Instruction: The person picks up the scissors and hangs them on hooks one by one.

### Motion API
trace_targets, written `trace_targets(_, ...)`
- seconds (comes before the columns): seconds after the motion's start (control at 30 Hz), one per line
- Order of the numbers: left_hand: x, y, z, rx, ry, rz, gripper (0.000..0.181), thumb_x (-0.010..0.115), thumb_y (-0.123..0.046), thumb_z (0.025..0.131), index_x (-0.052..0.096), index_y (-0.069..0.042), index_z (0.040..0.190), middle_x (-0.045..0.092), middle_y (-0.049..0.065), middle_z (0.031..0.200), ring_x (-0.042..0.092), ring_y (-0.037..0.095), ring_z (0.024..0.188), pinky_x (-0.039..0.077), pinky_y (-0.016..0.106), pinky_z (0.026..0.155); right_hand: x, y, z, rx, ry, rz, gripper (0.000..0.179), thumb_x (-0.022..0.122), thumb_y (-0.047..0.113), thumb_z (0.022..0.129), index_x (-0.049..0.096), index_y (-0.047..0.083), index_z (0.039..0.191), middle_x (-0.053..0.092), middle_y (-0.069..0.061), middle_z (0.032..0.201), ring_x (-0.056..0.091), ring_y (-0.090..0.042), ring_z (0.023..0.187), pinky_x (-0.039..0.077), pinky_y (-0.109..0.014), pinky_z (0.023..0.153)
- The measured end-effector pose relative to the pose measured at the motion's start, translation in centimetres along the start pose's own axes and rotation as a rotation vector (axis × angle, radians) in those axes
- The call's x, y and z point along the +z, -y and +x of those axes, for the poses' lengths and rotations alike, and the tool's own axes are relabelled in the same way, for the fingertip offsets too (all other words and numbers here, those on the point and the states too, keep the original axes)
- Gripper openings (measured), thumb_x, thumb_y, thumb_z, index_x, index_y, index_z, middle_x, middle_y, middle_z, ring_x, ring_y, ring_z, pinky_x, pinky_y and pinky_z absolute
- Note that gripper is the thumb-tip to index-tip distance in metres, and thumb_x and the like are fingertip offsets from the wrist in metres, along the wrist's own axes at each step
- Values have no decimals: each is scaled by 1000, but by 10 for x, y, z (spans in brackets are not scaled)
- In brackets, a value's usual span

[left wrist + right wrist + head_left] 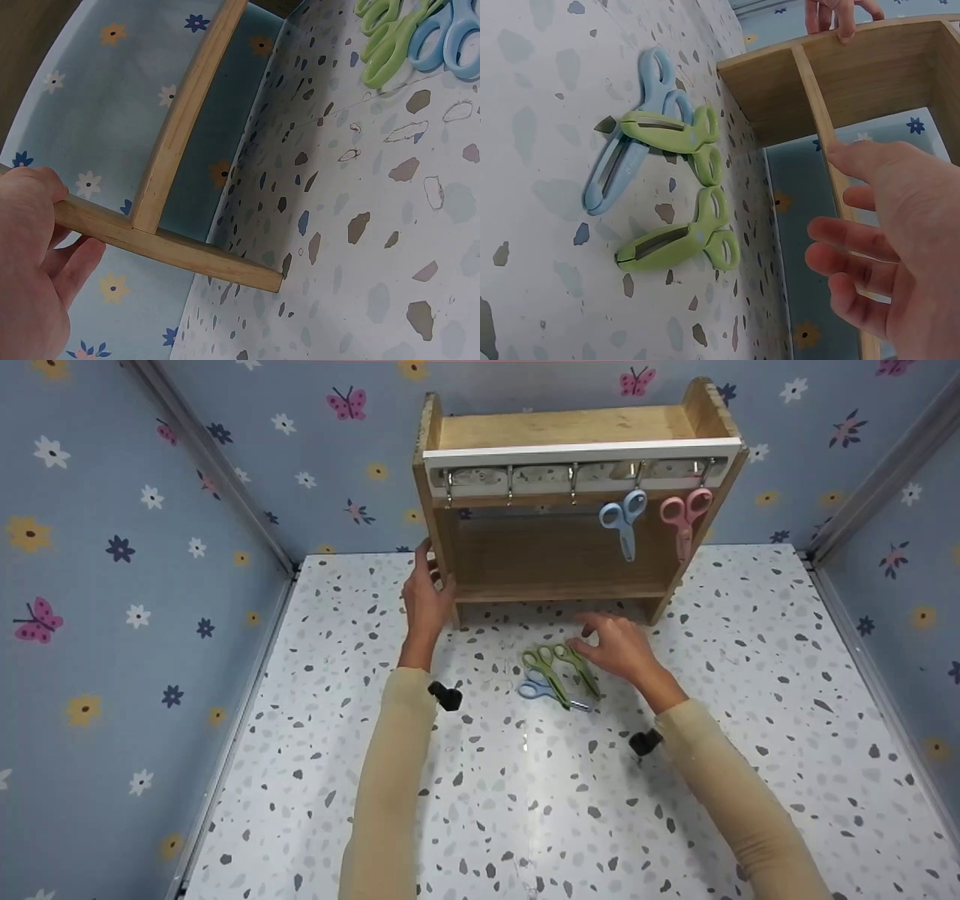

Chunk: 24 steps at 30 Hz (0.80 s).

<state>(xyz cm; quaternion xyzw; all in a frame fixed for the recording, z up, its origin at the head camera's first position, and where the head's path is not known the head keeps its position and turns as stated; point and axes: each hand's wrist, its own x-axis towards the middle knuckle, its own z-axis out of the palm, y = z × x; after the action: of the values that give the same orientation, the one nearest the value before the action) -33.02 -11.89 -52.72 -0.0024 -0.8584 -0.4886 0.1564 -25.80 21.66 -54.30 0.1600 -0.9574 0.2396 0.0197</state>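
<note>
Green scissors (676, 251), two pairs, lie on the desk (480, 780) in front of the wooden rack (555, 562); we see one pair crossing over blue scissors (628, 162). Before the rack's right half, just beside the green handles, our right hand (615, 645) has a loose grip, fingers parted and holding nothing. With our left hand (429, 596) we grip the rack's left side panel (195, 256). Along the rack's upper front runs a white hook rail (585, 453), where another blue pair (628, 532) and pink scissors (682, 525) hang toward the right. Behind the rack we see flowered wallpaper (315, 442).
</note>
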Motion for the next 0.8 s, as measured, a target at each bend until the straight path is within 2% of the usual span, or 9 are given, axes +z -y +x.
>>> trace_targets(0.17, -1, -2, 0, -16, 9, 0, 69, 66, -11, 113, 37, -18, 174, 59, 17, 167, 69, 35, 147, 60, 49, 123, 2, 0, -1, 3, 41, 6, 52, 81, 35, 104, 72, 7, 147, 85, -21, 121, 81, -44, 106, 65, -64, 91)
trace_targets(0.43, -1, -2, 0, 2, 1, 2, 68, 66, -11, 113, 37, -16, 174, 61, 18, 165, 69, 35, 146, 61, 49, 122, 5, 1, -2, 1, 67, 15, 46, 82, 37, 104, 78, 6, 138, 85, -21, 118, 82, -43, 103, 65, -64, 90)
trace_targets(0.6, -1, -1, -1, 21, -9, -8, 68, 66, -10, 112, 38, -14, 174, 63, 20, 163, 70, 37, 145, 61, 52, 121, 10, 1, -3, 7, 86, 19, 47, 82, 37, 103, 78, 6, 139, 86, -21, 118, 81, -40, 96, 66, -61, 83)
trace_targets(0.8, 0, 1, 0, 31, -11, -9, 68, 66, -10, 112, 38, -12, 174, 64, 22, 161, 70, 38, 144, 61, 54, 121, 16, 4, -4, 16, 116, 8, 49, 82, 38, 103, 77, 7, 141, 86, -19, 116, 77, -32, 82, 62, -51, 71)
